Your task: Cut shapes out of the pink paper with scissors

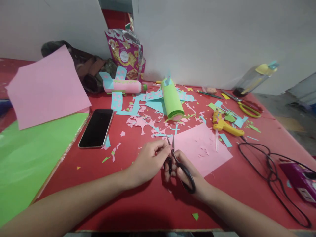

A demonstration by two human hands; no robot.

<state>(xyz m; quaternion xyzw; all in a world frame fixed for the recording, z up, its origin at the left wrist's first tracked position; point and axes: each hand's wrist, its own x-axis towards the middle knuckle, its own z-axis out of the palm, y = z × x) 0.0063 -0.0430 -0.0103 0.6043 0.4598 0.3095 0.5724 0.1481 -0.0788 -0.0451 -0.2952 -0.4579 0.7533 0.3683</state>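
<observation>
My right hand [186, 169] grips a pair of black-handled scissors [189, 179], fingers through the loops. Their two blades point away from me, slightly parted. Beside the blades, my left hand [154, 159] is closed in a pinch. Whatever its fingertips hold is too small and covered to make out. Just beyond my right hand lies a pink paper sheet [195, 144] with small cut bits on it. Farther back are a green paper-covered cylinder [172, 98] with blue dotted wings and a pink-wrapped bottle [125, 86] with blue paper fins.
A phone [96, 128] lies left, near green paper [44, 154] and pink paper [49, 89]. Rightward are a yellow glue gun [225, 126] with its cord, yellow-red-handled scissors [249, 108], a clear bottle [254, 80] and a purple power strip [298, 181]. Behind stands a snack bag [127, 54]. Paper scraps litter the middle.
</observation>
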